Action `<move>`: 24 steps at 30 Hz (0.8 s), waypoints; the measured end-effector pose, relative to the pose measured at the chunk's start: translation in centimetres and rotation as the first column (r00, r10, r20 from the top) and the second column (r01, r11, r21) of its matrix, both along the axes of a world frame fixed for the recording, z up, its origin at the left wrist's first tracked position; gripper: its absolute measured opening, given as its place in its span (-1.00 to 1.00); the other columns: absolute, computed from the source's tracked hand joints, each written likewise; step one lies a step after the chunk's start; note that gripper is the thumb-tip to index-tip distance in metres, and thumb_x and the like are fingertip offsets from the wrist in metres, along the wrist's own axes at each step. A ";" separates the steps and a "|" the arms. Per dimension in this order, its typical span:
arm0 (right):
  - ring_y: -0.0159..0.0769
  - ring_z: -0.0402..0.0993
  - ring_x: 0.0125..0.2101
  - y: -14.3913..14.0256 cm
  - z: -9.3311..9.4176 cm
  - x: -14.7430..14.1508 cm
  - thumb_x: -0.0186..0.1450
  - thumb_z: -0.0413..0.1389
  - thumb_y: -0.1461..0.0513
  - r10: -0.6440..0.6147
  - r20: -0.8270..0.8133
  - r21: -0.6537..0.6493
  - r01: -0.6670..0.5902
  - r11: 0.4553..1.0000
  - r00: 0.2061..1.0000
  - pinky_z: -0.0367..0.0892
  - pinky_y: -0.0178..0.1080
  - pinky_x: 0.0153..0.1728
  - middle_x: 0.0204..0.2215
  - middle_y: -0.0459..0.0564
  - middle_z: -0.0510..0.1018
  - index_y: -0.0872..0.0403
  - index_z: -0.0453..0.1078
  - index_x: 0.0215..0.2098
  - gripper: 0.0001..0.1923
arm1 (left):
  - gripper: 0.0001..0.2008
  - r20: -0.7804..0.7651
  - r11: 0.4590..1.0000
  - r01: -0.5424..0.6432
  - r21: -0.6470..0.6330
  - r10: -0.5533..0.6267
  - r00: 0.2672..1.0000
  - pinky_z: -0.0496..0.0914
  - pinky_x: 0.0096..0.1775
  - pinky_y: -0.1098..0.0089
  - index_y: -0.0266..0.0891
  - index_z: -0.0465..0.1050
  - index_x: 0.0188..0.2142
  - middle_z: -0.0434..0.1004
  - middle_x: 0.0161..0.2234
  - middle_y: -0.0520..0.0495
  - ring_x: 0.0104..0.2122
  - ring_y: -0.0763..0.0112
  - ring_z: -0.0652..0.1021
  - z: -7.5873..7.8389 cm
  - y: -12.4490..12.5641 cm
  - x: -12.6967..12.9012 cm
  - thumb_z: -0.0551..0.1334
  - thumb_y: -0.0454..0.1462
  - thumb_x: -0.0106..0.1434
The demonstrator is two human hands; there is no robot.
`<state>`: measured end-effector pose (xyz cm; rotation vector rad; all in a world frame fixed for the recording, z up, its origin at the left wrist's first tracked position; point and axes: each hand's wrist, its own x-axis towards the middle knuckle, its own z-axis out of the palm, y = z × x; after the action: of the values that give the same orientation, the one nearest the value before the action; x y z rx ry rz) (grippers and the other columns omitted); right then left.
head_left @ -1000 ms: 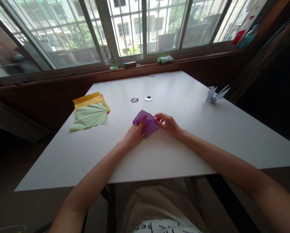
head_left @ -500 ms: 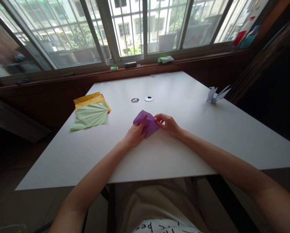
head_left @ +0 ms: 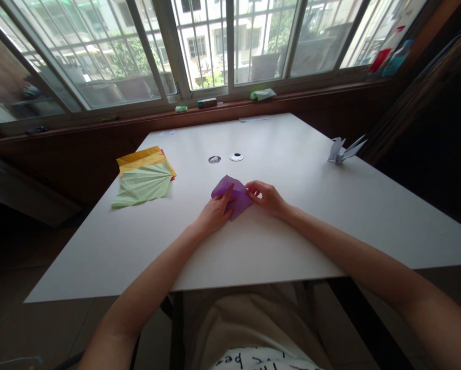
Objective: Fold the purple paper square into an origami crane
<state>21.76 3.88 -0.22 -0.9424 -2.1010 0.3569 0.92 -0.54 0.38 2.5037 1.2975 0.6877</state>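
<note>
- Head view: purple paper point(head_left: 241, 206) on white surface point(head_left: 276, 252), approx. ctr, between both hands; nearer wearer than the two round discs point(head_left: 232, 158).
- L hand point(head_left: 215, 209): fingers spread, laid over L part of paper. Pressure can't be read.
- R hand point(head_left: 266, 197): fingers look pinched tog. on paper's R corner; exact grip too small to confirm.
- Technique (judgement): L fingers hold sheet flat, w/ firm, even pressure; R pinch light, near the tip, so thin paper doesn't crumple. Line up edges before creasing, then run crease outward from middle.
- Risk, prob.: layers slipping if L pressure eases.
- Also: pale green pleated sheet point(head_left: 142, 187) + yellow paper point(head_left: 138, 158) at L; grey-white folded paper bird point(head_left: 340, 154) at R.
</note>
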 end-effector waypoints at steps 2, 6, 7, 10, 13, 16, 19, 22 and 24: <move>-0.40 0.42 -0.48 0.0 0.0 0.0 0.22 0.01 0.24 -0.001 0.001 -0.006 0.001 1.000 1.000 0.37 -0.32 -0.42 -0.43 -0.04 0.48 0.08 0.34 -0.27 -0.86 | -0.24 -0.003 1.000 0.000 0.003 0.000 1.000 0.31 -0.02 0.18 -0.18 -0.35 0.26 0.45 -0.03 -0.11 0.01 0.22 0.39 0.0 0.0 0.0 0.08 -0.35 0.17; -0.40 0.42 -0.47 0.0 0.0 0.0 0.21 0.00 0.25 0.008 0.008 -0.036 -0.007 0.999 1.000 0.36 -0.32 -0.42 -0.43 -0.04 0.48 0.08 0.35 -0.26 -0.85 | -0.24 -0.011 1.000 -0.002 0.001 0.002 1.000 0.32 -0.03 0.18 -0.17 -0.36 0.26 0.45 -0.02 -0.10 0.01 0.22 0.38 0.0 0.0 0.0 0.08 -0.34 0.18; -0.40 0.41 -0.47 0.0 0.0 0.0 0.21 0.00 0.25 0.009 0.011 -0.047 -0.008 0.999 1.000 0.35 -0.32 -0.41 -0.43 -0.03 0.48 0.09 0.35 -0.26 -0.85 | -0.25 -0.012 1.000 -0.003 0.000 0.003 1.000 0.32 -0.03 0.18 -0.17 -0.36 0.26 0.45 -0.02 -0.09 0.01 0.22 0.38 -0.1 0.0 0.0 0.08 -0.33 0.19; -0.40 0.40 -0.48 0.0 0.0 0.1 0.21 0.01 0.26 0.013 0.027 -0.085 -0.011 0.996 1.000 0.33 -0.33 -0.42 -0.43 -0.04 0.48 0.09 0.36 -0.26 -0.84 | -0.26 -0.014 1.000 0.000 0.005 0.000 1.000 0.32 -0.02 0.18 -0.19 -0.33 0.26 0.45 -0.02 -0.09 0.02 0.21 0.38 -0.1 0.1 0.0 0.07 -0.33 0.19; -0.41 0.39 -0.48 0.0 0.0 0.1 0.20 0.01 0.26 0.024 0.045 -0.106 -0.019 0.994 0.999 0.31 -0.35 -0.44 -0.44 -0.05 0.48 0.09 0.37 -0.27 -0.84 | -0.27 -0.020 1.000 0.004 0.015 -0.003 1.000 0.32 -0.02 0.19 -0.20 -0.31 0.26 0.44 -0.02 -0.10 0.02 0.22 0.37 -0.2 0.1 -0.1 0.08 -0.32 0.19; -0.42 0.38 -0.49 0.1 -0.1 0.1 0.20 0.01 0.26 0.028 0.055 -0.112 -0.021 0.994 0.998 0.29 -0.35 -0.45 -0.43 -0.06 0.48 0.09 0.37 -0.27 -0.84 | -0.27 -0.027 1.000 0.002 0.017 -0.001 1.000 0.32 -0.02 0.19 -0.19 -0.31 0.26 0.44 -0.02 -0.11 0.03 0.23 0.37 -0.2 0.1 -0.1 0.08 -0.31 0.19; -0.42 0.38 -0.48 0.0 -0.1 0.1 0.20 0.00 0.26 0.033 0.054 -0.121 -0.026 0.992 0.998 0.29 -0.36 -0.45 -0.42 -0.06 0.49 0.08 0.37 -0.26 -0.84 | -0.27 -0.029 1.000 0.004 0.014 -0.004 1.000 0.31 -0.02 0.19 -0.19 -0.32 0.26 0.44 -0.02 -0.11 0.03 0.22 0.37 -0.1 0.1 -0.1 0.08 -0.32 0.19; -0.42 0.38 -0.49 0.0 -0.1 0.2 0.21 0.01 0.26 0.033 0.056 -0.113 -0.027 0.993 0.998 0.28 -0.36 -0.45 -0.42 -0.06 0.49 0.08 0.37 -0.27 -0.85 | -0.26 -0.025 1.000 0.009 0.017 -0.008 1.000 0.31 -0.02 0.19 -0.21 -0.32 0.26 0.44 -0.01 -0.12 0.02 0.22 0.37 -0.1 0.1 -0.1 0.08 -0.32 0.19; -0.41 0.38 -0.48 0.1 -0.1 0.2 0.21 0.00 0.25 0.033 0.060 -0.115 -0.026 0.993 0.998 0.29 -0.35 -0.45 -0.43 -0.06 0.48 0.08 0.37 -0.27 -0.85 | -0.26 -0.024 1.000 0.008 0.022 -0.008 1.000 0.31 -0.02 0.19 -0.21 -0.33 0.26 0.44 -0.02 -0.13 0.02 0.23 0.38 -0.1 0.1 -0.1 0.08 -0.33 0.18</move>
<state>21.92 3.95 -0.35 -1.0009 -2.1711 0.4732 0.84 -0.46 0.23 2.5404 1.2938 0.6760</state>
